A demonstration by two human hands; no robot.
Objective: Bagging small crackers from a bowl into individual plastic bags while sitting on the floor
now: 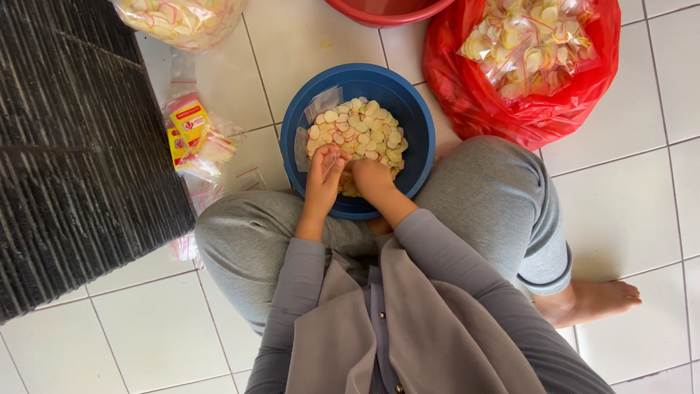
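Blue plastic bowl [415,109] of thin round crackers [364,131], left hand [323,179] pinching clear small bag [332,160], right hand [370,179] clenched on crackers

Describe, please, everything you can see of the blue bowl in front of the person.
The blue bowl is round, looks like plastic, and sits upright on the white tiled floor between the person's knees. It is heaped with pale, pink-edged round crackers, and small clear bags lie against its far left wall. The left hand and right hand reach in over its near rim.
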